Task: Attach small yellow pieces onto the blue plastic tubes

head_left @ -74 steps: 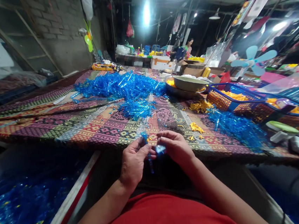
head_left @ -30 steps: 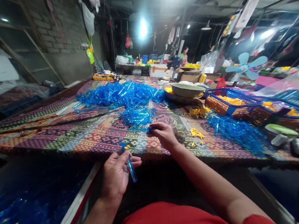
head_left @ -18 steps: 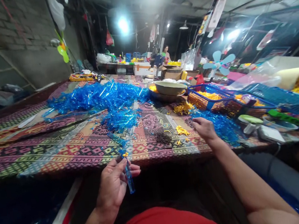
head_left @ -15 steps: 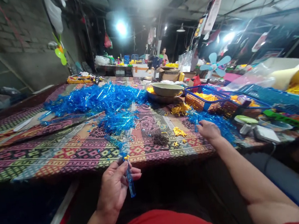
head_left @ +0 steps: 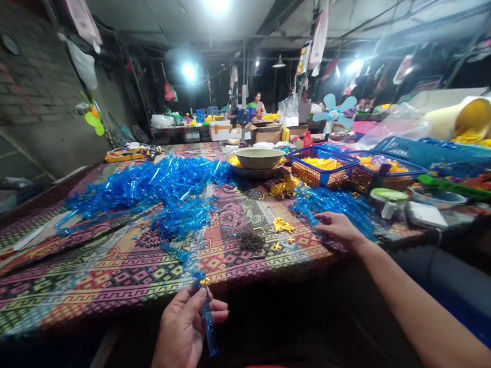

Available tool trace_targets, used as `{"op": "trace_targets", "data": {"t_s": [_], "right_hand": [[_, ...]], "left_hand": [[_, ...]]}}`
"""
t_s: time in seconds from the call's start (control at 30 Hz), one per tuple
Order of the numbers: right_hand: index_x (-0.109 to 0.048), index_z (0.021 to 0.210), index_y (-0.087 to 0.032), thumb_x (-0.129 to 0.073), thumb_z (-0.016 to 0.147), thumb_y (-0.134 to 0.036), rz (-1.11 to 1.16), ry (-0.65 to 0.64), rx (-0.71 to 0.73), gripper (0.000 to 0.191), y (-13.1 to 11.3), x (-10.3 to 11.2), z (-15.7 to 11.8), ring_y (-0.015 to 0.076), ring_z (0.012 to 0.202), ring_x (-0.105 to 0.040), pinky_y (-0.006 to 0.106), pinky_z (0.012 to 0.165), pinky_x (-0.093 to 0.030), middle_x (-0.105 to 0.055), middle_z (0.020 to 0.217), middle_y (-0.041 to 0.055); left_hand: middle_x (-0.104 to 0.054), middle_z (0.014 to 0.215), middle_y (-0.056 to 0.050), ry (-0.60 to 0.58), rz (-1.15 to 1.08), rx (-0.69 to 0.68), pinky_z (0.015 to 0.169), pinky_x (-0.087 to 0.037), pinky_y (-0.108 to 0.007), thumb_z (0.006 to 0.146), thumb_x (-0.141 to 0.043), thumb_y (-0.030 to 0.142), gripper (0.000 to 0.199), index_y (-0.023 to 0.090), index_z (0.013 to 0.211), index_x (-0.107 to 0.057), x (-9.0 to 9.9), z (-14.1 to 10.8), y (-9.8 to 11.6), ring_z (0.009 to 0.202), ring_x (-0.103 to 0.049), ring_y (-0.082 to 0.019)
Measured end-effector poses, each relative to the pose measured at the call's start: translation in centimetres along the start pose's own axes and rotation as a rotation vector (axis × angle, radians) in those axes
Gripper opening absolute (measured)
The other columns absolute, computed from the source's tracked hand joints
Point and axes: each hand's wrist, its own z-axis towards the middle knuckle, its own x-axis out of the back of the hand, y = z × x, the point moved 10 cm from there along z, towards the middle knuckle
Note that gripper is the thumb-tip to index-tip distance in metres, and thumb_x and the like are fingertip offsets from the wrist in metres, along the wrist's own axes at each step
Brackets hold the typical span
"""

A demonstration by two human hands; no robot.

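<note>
Tube (head_left: 211, 335) pinched in my left hand (head_left: 178, 332) off bench (head_left: 120, 285) front edge, yellow bit (head_left: 204, 281) at top already; my right hand (head_left: 342, 231) half-curled by blue pile (head_left: 338, 201) toward right corner, hold unclear; plenty left loose.

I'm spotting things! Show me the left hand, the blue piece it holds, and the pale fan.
Left hand (head_left: 180, 331), head view: its middle.
Blue piece (head_left: 210, 330), head view: its lower part.
Pale fan (head_left: 333, 113), head view: its hub.
</note>
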Motion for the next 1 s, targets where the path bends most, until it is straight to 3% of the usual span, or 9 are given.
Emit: {"op": "trace_targets", "data": {"t_s": [0.1,0.2,0.33,0.5,0.67,0.83,1.0], "right_hand": [[-0.061,0.109,-0.008,-0.054,0.076,-0.036,0.118,-0.129,0.045,0.045,0.1,-1.3,-2.1,0.0137,0.052,-0.059,0.025,0.047,-0.045,-0.067,0.072,0.0060],[-0.065,0.100,-0.008,-0.053,0.076,-0.033,0.073,-0.172,0.067,0.037,-0.2,-1.8,-2.4,0.0133,0.052,-0.058,0.024,0.049,-0.044,-0.068,0.072,0.0061],[-0.070,0.082,-0.015,-0.056,0.074,-0.030,-0.096,-0.094,0.115,0.022,-1.8,-0.8,-1.1,0.0184,0.076,-0.062,0.025,0.067,-0.045,-0.069,0.081,0.0060],[-0.066,0.096,-0.019,-0.057,0.076,-0.034,-0.256,0.006,0.187,0.027,-4.4,-0.9,-0.8,0.0249,0.103,-0.055,0.032,0.087,-0.039,-0.064,0.104,0.0106],[-0.066,0.092,-0.018,-0.057,0.075,-0.024,-0.336,0.023,0.172,0.020,-4.7,-2.1,-0.5,0.0230,0.100,-0.057,0.029,0.084,-0.041,-0.066,0.101,0.0098],[-0.063,0.105,-0.015,-0.049,0.079,-0.022,-0.307,0.082,0.118,0.030,-3.4,-1.1,0.4,0.0223,0.099,-0.060,0.029,0.084,-0.043,-0.066,0.108,0.0116],[-0.066,0.102,-0.018,-0.052,0.075,-0.021,-0.205,0.096,0.114,0.030,-2.9,-0.7,0.9,0.0202,0.101,-0.061,0.028,0.088,-0.044,-0.068,0.105,0.0072]], "left_hand": [[-0.064,0.062,-0.004,-0.030,0.016,0.022,0.059,-0.055,-0.031,0.068,-0.070,0.021,0.019,0.011,0.079,-0.057,-0.7,0.0,-0.6,0.059,-0.065,-0.019],[-0.064,0.062,-0.003,-0.045,0.017,0.032,0.058,-0.055,-0.032,0.067,-0.071,0.021,0.020,0.011,0.077,-0.058,-1.0,-0.2,-0.8,0.059,-0.065,-0.019],[-0.064,0.062,-0.003,-0.027,0.009,0.027,0.058,-0.055,-0.032,0.065,-0.072,0.022,0.021,0.012,0.077,-0.059,-0.4,-0.6,-0.6,0.059,-0.066,-0.019],[-0.064,0.062,-0.002,-0.011,0.002,0.014,0.058,-0.055,-0.032,0.063,-0.073,0.021,0.021,0.012,0.076,-0.059,0.0,-1.1,-0.3,0.059,-0.066,-0.020],[-0.064,0.062,-0.003,-0.029,-0.007,0.008,0.057,-0.055,-0.032,0.063,-0.073,0.021,0.022,0.012,0.077,-0.060,-0.2,-1.1,-0.2,0.058,-0.065,-0.019],[-0.062,0.061,-0.002,0.003,-0.027,-0.004,0.056,-0.055,-0.031,0.063,-0.073,0.020,0.022,0.012,0.076,-0.059,0.9,-1.0,0.1,0.057,-0.065,-0.019],[-0.063,0.062,-0.002,0.006,-0.047,-0.005,0.057,-0.055,-0.031,0.065,-0.072,0.020,0.019,0.012,0.076,-0.059,1.7,-1.2,0.0,0.058,-0.065,-0.019]]}}
